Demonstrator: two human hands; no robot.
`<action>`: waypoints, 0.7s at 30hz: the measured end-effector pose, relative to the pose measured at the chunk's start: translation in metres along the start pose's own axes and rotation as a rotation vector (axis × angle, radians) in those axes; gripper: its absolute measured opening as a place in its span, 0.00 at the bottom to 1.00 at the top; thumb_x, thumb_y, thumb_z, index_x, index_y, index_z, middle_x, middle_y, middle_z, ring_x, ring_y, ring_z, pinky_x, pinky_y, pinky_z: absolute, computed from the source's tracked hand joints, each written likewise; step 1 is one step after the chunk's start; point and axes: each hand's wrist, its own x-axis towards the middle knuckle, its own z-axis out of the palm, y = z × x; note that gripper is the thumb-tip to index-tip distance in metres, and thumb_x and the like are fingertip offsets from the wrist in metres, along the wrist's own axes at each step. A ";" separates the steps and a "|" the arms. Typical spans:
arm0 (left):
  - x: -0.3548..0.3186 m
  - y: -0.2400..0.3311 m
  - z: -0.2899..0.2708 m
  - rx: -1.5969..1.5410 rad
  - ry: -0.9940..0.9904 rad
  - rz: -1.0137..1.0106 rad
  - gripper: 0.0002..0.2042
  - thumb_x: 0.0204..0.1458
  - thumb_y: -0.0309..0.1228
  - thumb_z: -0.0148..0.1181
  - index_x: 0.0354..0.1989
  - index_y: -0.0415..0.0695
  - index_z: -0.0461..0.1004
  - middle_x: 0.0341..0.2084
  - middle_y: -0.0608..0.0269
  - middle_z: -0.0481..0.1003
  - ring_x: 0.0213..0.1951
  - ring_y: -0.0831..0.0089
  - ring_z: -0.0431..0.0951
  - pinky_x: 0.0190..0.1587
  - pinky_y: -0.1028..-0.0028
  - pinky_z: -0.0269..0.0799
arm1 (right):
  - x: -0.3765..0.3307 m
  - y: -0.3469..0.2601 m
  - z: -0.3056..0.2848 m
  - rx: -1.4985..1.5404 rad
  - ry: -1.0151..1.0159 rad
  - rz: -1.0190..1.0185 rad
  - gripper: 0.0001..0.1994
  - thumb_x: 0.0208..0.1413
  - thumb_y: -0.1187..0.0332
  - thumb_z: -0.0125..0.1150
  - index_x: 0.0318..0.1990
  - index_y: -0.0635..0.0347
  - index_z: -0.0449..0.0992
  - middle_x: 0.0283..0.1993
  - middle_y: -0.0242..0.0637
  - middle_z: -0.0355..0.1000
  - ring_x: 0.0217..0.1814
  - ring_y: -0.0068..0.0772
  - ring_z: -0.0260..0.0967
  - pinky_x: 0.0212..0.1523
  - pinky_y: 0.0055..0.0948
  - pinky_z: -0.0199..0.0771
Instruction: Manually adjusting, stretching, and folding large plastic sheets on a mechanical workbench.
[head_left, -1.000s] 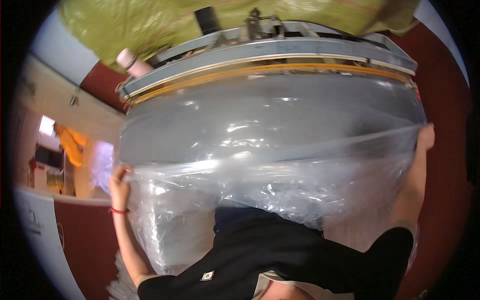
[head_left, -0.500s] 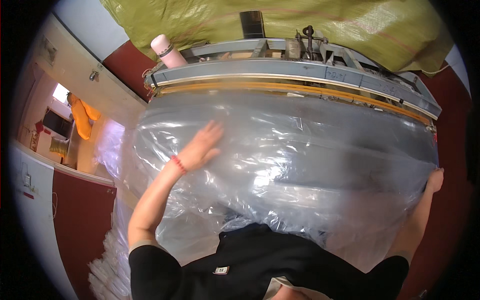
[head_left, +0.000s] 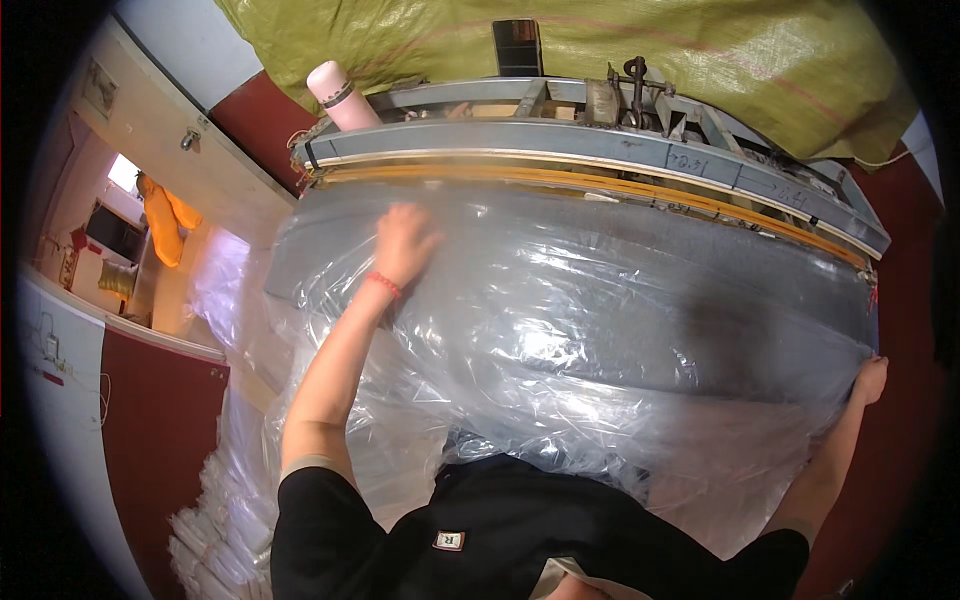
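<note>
A wide sheet of clear plastic film [head_left: 620,300] is spread over a grey surface in front of me, wrinkled and shiny, its near part hanging toward my body. My left hand [head_left: 405,245], with a red bead bracelet at the wrist, lies on the film's left part, fingers spread and slightly blurred. At the far right edge, my right hand [head_left: 872,380] is closed on the film's side edge. Just beyond the film runs a long grey metal bar [head_left: 560,138] with orange strips [head_left: 600,182] along its near side.
A pink bottle [head_left: 342,97] and a black phone-like slab [head_left: 517,48] stand behind the bar, near a dark metal clamp [head_left: 637,90]. A yellow-green woven sheet [head_left: 720,60] hangs at the back. More film [head_left: 215,530] is heaped at lower left, by an open door [head_left: 170,120].
My left hand has slid farther away over the film, toward the metal bar. My right hand, still holding the edge, has come slightly nearer. The film's creases have shifted.
</note>
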 end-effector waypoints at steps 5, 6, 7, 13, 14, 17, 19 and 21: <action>0.013 -0.011 0.012 -0.201 -0.042 -0.086 0.06 0.40 0.24 0.59 0.25 0.41 0.68 0.23 0.64 0.69 0.30 0.72 0.69 0.35 0.74 0.64 | 0.002 0.001 0.000 0.017 -0.019 0.027 0.16 0.52 0.56 0.41 0.43 0.54 0.67 0.43 0.44 0.68 0.45 0.50 0.65 0.40 0.45 0.65; 0.018 -0.011 0.017 -0.267 -0.034 -0.143 0.05 0.41 0.23 0.57 0.25 0.40 0.66 0.21 0.65 0.68 0.28 0.76 0.68 0.33 0.76 0.64 | 0.003 0.003 -0.001 0.035 -0.029 0.048 0.16 0.52 0.55 0.41 0.43 0.53 0.67 0.43 0.43 0.68 0.45 0.50 0.65 0.40 0.45 0.65; 0.022 -0.012 0.022 -0.334 -0.026 -0.201 0.05 0.42 0.21 0.56 0.25 0.40 0.65 0.20 0.67 0.67 0.26 0.79 0.68 0.30 0.79 0.64 | 0.008 0.007 0.003 0.035 -0.028 0.051 0.16 0.52 0.55 0.41 0.43 0.53 0.67 0.43 0.43 0.68 0.45 0.50 0.65 0.40 0.45 0.65; 0.031 -0.008 0.030 -0.936 -0.083 -0.362 0.07 0.45 0.18 0.54 0.26 0.42 0.63 0.23 0.72 0.66 0.28 0.84 0.67 0.34 0.84 0.65 | 0.006 0.014 0.008 0.104 0.003 0.019 0.17 0.52 0.54 0.41 0.42 0.53 0.68 0.44 0.42 0.68 0.45 0.49 0.65 0.40 0.43 0.64; 0.031 -0.007 0.030 -0.998 -0.086 -0.406 0.07 0.46 0.18 0.53 0.27 0.43 0.62 0.23 0.73 0.66 0.29 0.84 0.67 0.35 0.84 0.65 | 0.001 0.009 0.002 0.110 -0.014 0.034 0.17 0.52 0.54 0.41 0.42 0.52 0.68 0.43 0.42 0.68 0.45 0.49 0.64 0.40 0.43 0.64; 0.027 -0.019 0.039 -0.821 -0.050 -0.307 0.07 0.45 0.18 0.54 0.26 0.42 0.63 0.23 0.73 0.66 0.28 0.84 0.67 0.34 0.84 0.65 | 0.005 0.016 0.003 0.181 0.007 0.029 0.17 0.51 0.54 0.43 0.41 0.54 0.69 0.41 0.42 0.69 0.44 0.48 0.65 0.40 0.40 0.64; 0.026 -0.020 0.049 -0.701 -0.002 -0.268 0.07 0.44 0.18 0.55 0.27 0.41 0.63 0.22 0.71 0.67 0.27 0.82 0.68 0.33 0.83 0.65 | 0.018 0.035 0.019 0.245 0.044 0.013 0.17 0.51 0.53 0.45 0.40 0.56 0.70 0.39 0.43 0.70 0.42 0.46 0.66 0.40 0.38 0.64; 0.025 -0.015 0.047 -0.576 0.049 -0.233 0.07 0.43 0.19 0.56 0.27 0.41 0.63 0.22 0.70 0.67 0.26 0.81 0.68 0.32 0.82 0.65 | 0.034 0.055 0.038 0.687 0.110 -0.036 0.18 0.49 0.54 0.52 0.36 0.61 0.73 0.36 0.40 0.72 0.38 0.36 0.68 0.39 0.32 0.65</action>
